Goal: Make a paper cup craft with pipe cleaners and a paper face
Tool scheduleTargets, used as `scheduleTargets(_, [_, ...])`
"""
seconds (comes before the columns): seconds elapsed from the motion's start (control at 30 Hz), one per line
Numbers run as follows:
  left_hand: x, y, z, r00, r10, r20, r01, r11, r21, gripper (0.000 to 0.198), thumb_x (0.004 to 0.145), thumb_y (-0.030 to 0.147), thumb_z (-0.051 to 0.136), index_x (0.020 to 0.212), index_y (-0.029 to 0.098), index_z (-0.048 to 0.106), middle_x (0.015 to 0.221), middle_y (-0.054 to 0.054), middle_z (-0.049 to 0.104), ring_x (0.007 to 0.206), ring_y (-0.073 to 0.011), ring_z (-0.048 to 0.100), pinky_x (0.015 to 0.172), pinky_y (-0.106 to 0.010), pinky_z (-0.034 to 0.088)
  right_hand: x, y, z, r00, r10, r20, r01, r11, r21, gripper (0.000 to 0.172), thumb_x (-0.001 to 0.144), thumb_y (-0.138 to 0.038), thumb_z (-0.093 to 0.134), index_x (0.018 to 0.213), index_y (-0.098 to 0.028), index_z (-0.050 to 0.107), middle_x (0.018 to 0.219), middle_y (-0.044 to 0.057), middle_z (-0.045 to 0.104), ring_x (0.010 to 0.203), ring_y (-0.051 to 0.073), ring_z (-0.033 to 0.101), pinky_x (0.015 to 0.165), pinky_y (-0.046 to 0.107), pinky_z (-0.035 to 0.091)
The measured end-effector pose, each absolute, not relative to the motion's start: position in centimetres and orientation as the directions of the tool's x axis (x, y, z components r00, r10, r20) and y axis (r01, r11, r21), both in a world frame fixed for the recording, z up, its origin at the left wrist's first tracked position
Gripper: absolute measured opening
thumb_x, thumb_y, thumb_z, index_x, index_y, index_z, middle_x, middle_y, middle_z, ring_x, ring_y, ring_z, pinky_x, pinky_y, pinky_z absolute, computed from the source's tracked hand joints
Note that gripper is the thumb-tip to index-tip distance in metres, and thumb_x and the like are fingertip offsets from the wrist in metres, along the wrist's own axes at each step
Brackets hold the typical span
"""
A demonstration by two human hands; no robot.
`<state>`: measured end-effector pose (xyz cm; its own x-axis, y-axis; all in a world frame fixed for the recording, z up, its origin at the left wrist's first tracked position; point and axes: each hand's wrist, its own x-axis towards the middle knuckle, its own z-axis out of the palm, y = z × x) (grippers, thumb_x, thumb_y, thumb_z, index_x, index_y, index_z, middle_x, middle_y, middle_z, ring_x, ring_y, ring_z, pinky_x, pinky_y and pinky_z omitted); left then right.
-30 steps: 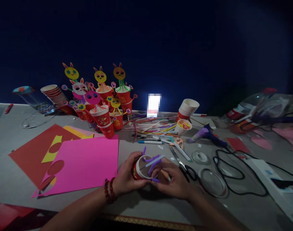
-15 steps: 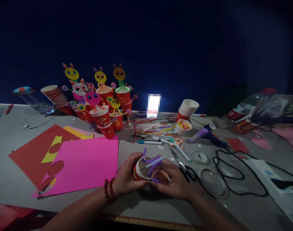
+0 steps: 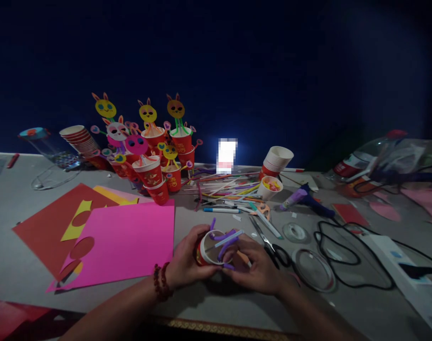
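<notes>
Wrapped round the left side of a red paper cup [image 3: 201, 255] is my left hand [image 3: 188, 255], its thumb along the near side. The cup's white mouth tilts toward me. Purple pipe cleaners [image 3: 229, 240] bend over the rim, and a pale blue stick lies across the opening. At the rim's right side, my right hand [image 3: 256, 267] pinches a purple pipe cleaner between thumb and fingers. Scissors [image 3: 271, 244] with black handles lie just beyond my right hand.
Pink paper [image 3: 130, 241] lies at left over a red sheet [image 3: 59, 222]. Behind stand decorated red cups [image 3: 148, 173]. Several pipe cleaners [image 3: 230, 187] and markers [image 3: 221, 210] are spread at the back. Tape rolls [image 3: 295, 232], a glue gun [image 3: 313, 201] and black cord [image 3: 358, 286] occupy the right.
</notes>
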<state>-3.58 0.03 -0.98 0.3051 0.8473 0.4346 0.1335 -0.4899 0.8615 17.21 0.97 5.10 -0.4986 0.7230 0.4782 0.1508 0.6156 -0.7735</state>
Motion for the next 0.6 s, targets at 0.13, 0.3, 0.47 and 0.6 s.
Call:
scheduleTargets(0.13, [-3.54, 0.11, -0.83, 0.305, 0.843, 0.443, 0.143, -0.501, 0.854, 0.076, 0.073, 0.039, 0.08, 0.134, 0.025, 0.038, 0.123, -0.011, 0.055, 0.108, -0.0276, 0.061, 0.093, -0.04, 0.052, 17.16, 0.97, 5.0, -0.512, 0.731, 0.451, 0.186, 0.607, -0.773, 0.007, 0.078, -0.021, 0.069, 0.074, -0.022, 0.063, 0.078, 0.003, 0.068, 0.08, 0.02, 0.063, 0.078, 0.032, 0.05])
scheduleTargets(0.3, [-3.5, 0.18, -0.85, 0.298, 0.85, 0.434, 0.161, -0.493, 0.855, 0.077, 0.072, 0.046, 0.079, 0.134, 0.025, 0.038, 0.123, -0.012, 0.054, 0.109, -0.0281, 0.061, 0.094, -0.042, 0.052, 17.13, 0.92, 5.31, -0.507, 0.733, 0.454, 0.164, 0.599, -0.784, 0.008, 0.08, -0.023, 0.069, 0.074, -0.022, 0.063, 0.078, 0.003, 0.069, 0.08, 0.02, 0.063, 0.078, 0.032, 0.05])
scheduleTargets(0.47, [-3.51, 0.24, -1.01, 0.297, 0.863, 0.408, 0.126, -0.459, 0.88, 0.082, 0.07, 0.051, 0.081, 0.135, 0.026, 0.037, 0.123, -0.011, 0.055, 0.108, -0.0273, 0.061, 0.093, -0.04, 0.052, 17.22, 1.03, 5.4, -0.509, 0.742, 0.436, 0.159, 0.579, -0.8, 0.005, 0.08, -0.024, 0.068, 0.077, -0.022, 0.064, 0.082, 0.004, 0.07, 0.085, 0.021, 0.064, 0.083, 0.035, 0.051])
scheduleTargets(0.6, [-3.63, 0.27, -1.08, 0.305, 0.86, 0.408, 0.099, -0.455, 0.885, 0.087, 0.067, 0.058, 0.08, 0.135, 0.025, 0.038, 0.124, -0.011, 0.054, 0.11, -0.0293, 0.06, 0.094, -0.041, 0.051, 17.35, 1.17, 5.17, -0.501, 0.741, 0.447, 0.136, 0.577, -0.805, 0.004, 0.078, -0.021, 0.069, 0.078, -0.022, 0.065, 0.085, 0.005, 0.07, 0.087, 0.021, 0.064, 0.084, 0.036, 0.051])
